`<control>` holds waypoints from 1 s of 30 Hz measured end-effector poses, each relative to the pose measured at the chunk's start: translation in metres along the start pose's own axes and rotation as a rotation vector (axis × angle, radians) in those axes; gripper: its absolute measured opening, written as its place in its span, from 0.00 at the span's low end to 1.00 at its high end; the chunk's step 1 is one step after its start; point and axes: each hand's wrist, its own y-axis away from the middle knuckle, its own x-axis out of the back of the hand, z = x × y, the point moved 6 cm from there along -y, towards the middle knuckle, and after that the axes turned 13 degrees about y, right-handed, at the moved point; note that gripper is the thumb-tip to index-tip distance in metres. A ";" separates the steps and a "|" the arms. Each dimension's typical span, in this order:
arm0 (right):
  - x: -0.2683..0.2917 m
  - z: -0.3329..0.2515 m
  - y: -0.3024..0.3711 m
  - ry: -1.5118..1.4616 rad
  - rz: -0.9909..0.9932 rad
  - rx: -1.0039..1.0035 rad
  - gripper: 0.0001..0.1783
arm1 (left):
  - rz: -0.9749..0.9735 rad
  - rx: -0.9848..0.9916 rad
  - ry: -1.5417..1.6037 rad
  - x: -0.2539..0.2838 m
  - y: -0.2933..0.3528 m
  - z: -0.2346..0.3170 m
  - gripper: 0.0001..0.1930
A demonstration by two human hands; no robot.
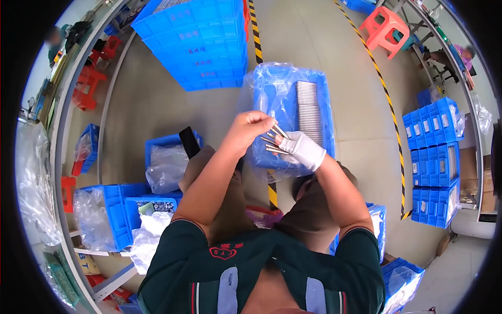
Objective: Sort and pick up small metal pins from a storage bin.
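My right hand, in a white glove, is closed around several thin metal rods that fan out to its left. My bare left hand pinches near the upper end of one rod, its fingertips close to the glove. Both hands are over the near part of a blue plastic crate lined with clear plastic film. In the crate's right half lies a neat row of similar metal rods. The fingers partly hide where the rods are gripped.
Stacked blue crates stand beyond on the left. More blue crates are piled at the right. A phone-like black object is by my left knee, near a bagged crate. A red stool stands far right; people sit at side benches.
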 end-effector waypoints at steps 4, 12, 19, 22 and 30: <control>-0.004 -0.009 -0.002 -0.559 -0.173 0.190 0.16 | 0.272 -0.116 0.334 0.020 -0.011 0.000 0.10; 0.007 -0.032 -0.017 -0.230 0.444 0.538 0.06 | 0.237 0.180 1.102 -0.028 -0.025 -0.090 0.10; 0.027 -0.047 -0.012 -0.361 0.638 0.576 0.08 | 0.193 0.217 1.189 -0.048 -0.031 -0.086 0.11; 0.039 -0.033 -0.022 -0.482 0.662 0.569 0.08 | 0.344 0.312 1.066 -0.052 -0.025 -0.104 0.09; 0.041 -0.017 -0.009 -0.020 0.795 0.488 0.21 | 0.465 -0.198 -0.003 -0.009 -0.026 -0.039 0.10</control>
